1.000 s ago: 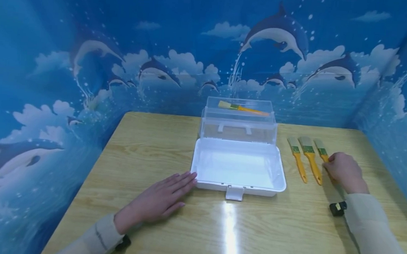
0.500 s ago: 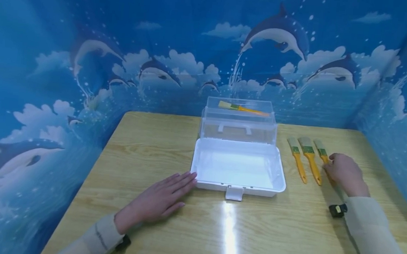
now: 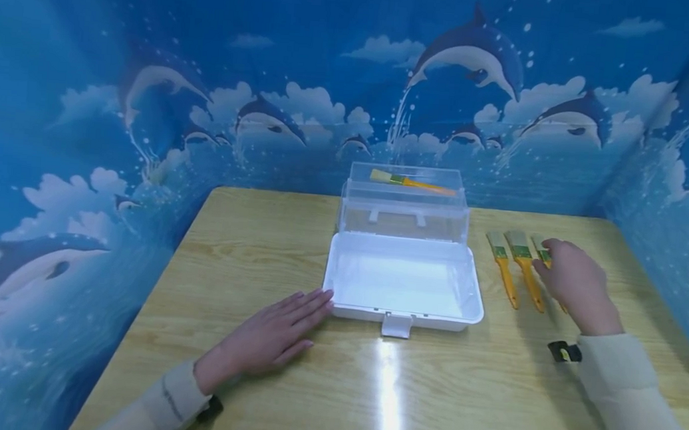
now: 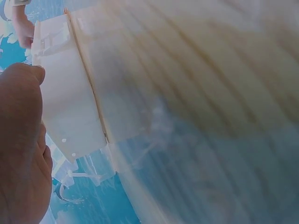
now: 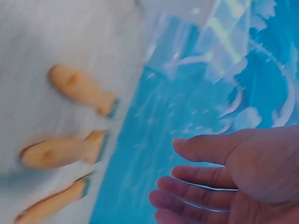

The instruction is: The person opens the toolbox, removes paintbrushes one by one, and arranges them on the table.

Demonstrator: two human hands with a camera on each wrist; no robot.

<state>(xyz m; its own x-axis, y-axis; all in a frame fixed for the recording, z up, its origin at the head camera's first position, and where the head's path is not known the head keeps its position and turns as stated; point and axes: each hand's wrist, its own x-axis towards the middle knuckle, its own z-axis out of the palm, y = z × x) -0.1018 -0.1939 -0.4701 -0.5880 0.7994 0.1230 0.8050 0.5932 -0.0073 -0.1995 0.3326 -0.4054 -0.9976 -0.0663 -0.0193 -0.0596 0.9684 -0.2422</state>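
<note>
My left hand (image 3: 272,336) lies flat on the table, its fingertips touching the front left corner of a white plastic box (image 3: 402,279). The box's clear lid (image 3: 362,213) stands raised at the back. Three yellow-handled paintbrushes lie side by side right of the box: a left paintbrush (image 3: 505,274), a wide middle paintbrush (image 3: 520,252) and a right paintbrush (image 3: 539,244), partly hidden by my right hand (image 3: 576,281). In the right wrist view that hand (image 5: 205,182) hovers above the brushes, fingers extended and apart from the thumb, holding nothing.
Another paintbrush (image 3: 403,180) lies across the raised clear lid. A white latch (image 3: 397,325) hangs at the box's front. The wooden table (image 3: 246,248) ends at a blue dolphin-print curtain (image 3: 306,72) at the back and sides.
My right hand has let go of the right paintbrush's handle, risen and shifted slightly left. That brush stays on the table beside the others. My left hand has not moved.
</note>
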